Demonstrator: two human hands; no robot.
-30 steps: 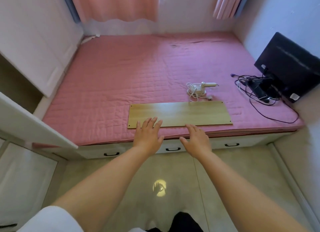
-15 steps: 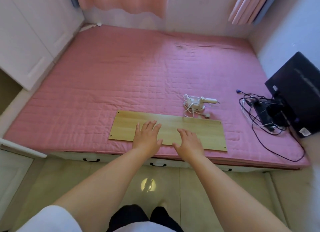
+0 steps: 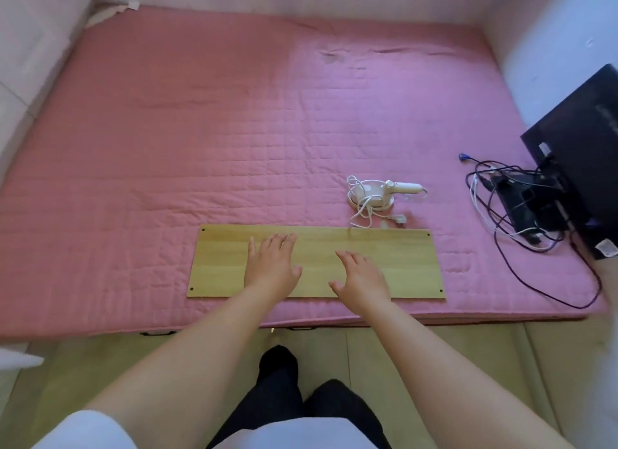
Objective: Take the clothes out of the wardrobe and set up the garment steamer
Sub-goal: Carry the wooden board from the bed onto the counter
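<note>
A small white garment steamer (image 3: 378, 194) lies on the pink quilted bed (image 3: 234, 130), its white cord coiled around it and its plug just in front. Directly before it a light wooden board (image 3: 408, 264) lies flat near the bed's front edge. My left hand (image 3: 271, 264) hovers over or rests on the board's left half, fingers spread, holding nothing. My right hand (image 3: 363, 278) is over the board's middle, palm down and empty. No clothes are in view. White wardrobe panels (image 3: 30, 47) stand at the far left.
A black monitor (image 3: 582, 167) leans against the right wall, with a tangle of black and white cables (image 3: 508, 214) on the bed beside it. Drawer handles (image 3: 157, 333) show under the bed's front edge. I stand on a pale floor (image 3: 468, 365).
The view has tilted down and closed in on the bed. Both hands have moved forward from the bed's front edge to over the wooden board. The open wardrobe door has left view.
</note>
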